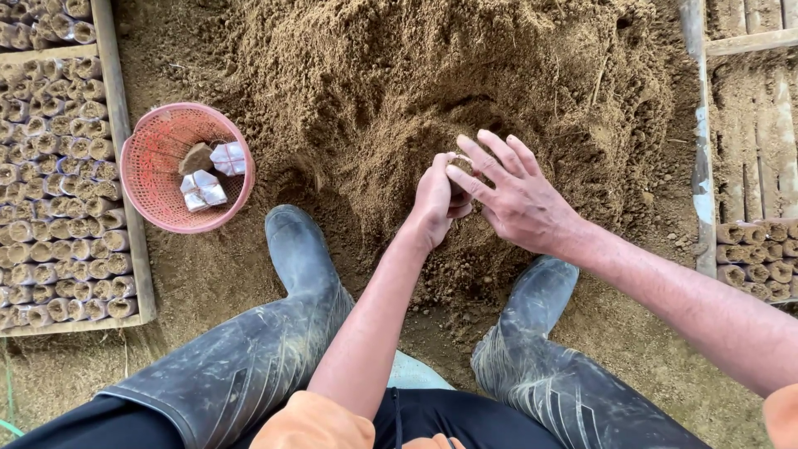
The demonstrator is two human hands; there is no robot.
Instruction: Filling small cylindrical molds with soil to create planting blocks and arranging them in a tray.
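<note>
My left hand (434, 202) is closed around a small soil-filled bag (460, 164), of which only the top shows above the fist. My right hand (515, 195) has its fingers spread, and its fingertips press down on the top of that bag. Both hands hover just in front of a large heap of brown soil (416, 75). My two dusty rubber boots (303, 258) stand on either side, below the hands.
A pink plastic basket (158, 162) with folded white bundles (204, 189) sits on the soil at left. A wooden tray (133, 208) packed with several filled seedling bags lies at far left. More filled bags (761, 258) rest at right beside wooden slats (752, 41).
</note>
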